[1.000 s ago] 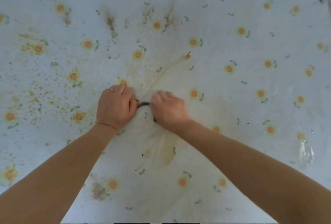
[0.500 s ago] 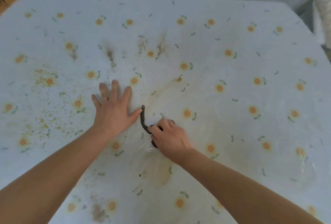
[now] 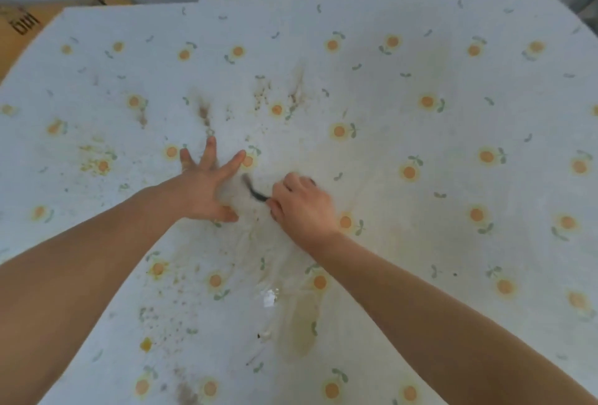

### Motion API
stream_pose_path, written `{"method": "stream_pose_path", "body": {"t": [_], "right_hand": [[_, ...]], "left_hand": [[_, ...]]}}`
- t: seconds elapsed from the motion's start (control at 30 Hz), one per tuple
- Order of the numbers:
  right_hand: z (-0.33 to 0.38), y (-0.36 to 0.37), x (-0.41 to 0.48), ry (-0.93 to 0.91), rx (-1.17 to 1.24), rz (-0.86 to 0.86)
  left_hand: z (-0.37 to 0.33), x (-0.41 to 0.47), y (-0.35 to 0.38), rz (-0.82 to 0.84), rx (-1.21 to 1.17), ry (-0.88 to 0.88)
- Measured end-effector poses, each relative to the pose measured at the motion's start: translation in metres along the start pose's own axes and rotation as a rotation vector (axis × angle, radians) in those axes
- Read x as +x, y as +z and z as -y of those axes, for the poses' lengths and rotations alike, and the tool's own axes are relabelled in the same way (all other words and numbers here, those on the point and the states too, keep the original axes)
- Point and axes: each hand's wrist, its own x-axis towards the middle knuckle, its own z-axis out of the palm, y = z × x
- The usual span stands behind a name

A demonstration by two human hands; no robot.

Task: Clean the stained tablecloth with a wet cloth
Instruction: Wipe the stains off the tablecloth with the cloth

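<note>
Pinning the tablecloth (image 3: 420, 133) flat with the left hand (image 3: 207, 191), fingers straight and splayed, holding nothing. Gripping a dark strip (image 3: 254, 189) in the right hand (image 3: 301, 207), fingers curled round its near end. Presumably the wet cloth, twisted thin, but too blurred to confirm. Juts up and left out of the right hand, long axis slanting toward the left palm, tip just beside it, over the tablecloth's middle. Cannot tell whether touching the fabric. Points roughly toward the brown stains (image 3: 204, 113) beyond the left fingertips, so probably calls for a rub forward and left. Mostly hidden inside the curled fingers, full length unknown. Smeared by motion at the tip.
</note>
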Motion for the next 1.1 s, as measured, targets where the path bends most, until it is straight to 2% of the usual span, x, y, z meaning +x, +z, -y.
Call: {"method": "stream_pose_path", "body": {"t": [0.07,0.13,0.17,0.3,0.37,0.4,0.5,0.6,0.67,0.7,0.77,0.9,0.97,1.0,1.03,1.1], "right_hand": [[-0.011,0.002,-0.004,-0.136,0.003,0.022],[-0.049,-0.012,0.011,-0.106,-0.039,-0.015],[-0.074,-0.023,0.023,-0.014,-0.067,-0.054],[-0.171,-0.081,0.076,0.574,-0.133,-0.274],[-0.174,-0.085,0.092,0.752,-0.117,-0.359],[-0.159,-0.079,0.095,0.77,-0.133,-0.364],[-0.08,-0.038,0.074,0.518,-0.079,-0.259],[-0.008,-0.006,0.022,0.037,0.006,-0.01],[-0.014,-0.003,0.008,-0.2,0.028,0.066],[-0.03,-0.008,0.015,-0.245,0.002,0.061],[-0.07,-0.022,0.042,-0.116,-0.067,-0.03],[-0.135,-0.061,0.106,0.528,-0.111,-0.299],[-0.122,-0.059,0.125,0.697,-0.092,-0.372],[-0.105,-0.054,0.128,0.706,-0.093,-0.358],[-0.083,-0.043,0.126,0.638,-0.067,-0.32],[-0.033,-0.018,0.107,0.321,-0.008,-0.194]], "left_hand": [[0.0,-0.001,-0.003,-0.004,-0.021,0.002],[-0.002,-0.002,-0.004,-0.003,-0.017,-0.001],[-0.002,-0.002,-0.003,0.0,-0.014,-0.002],[-0.004,0.0,-0.001,0.001,-0.01,0.008],[-0.005,0.002,-0.003,0.0,-0.006,0.017],[-0.006,0.003,-0.006,0.0,-0.007,0.014],[-0.005,0.005,-0.022,-0.006,-0.005,0.018],[-0.003,0.007,-0.032,-0.014,0.038,0.032],[-0.002,0.007,-0.033,-0.005,0.049,0.023],[-0.002,0.006,-0.034,-0.003,0.057,0.026],[-0.002,0.007,-0.035,-0.007,0.08,0.042],[-0.006,0.009,-0.044,0.0,0.131,0.047],[-0.012,0.013,-0.049,0.0,0.143,0.028],[-0.014,0.015,-0.051,0.0,0.136,0.008],[-0.016,0.016,-0.051,-0.005,0.125,-0.015],[-0.018,0.019,-0.052,-0.019,0.115,-0.053]]}}
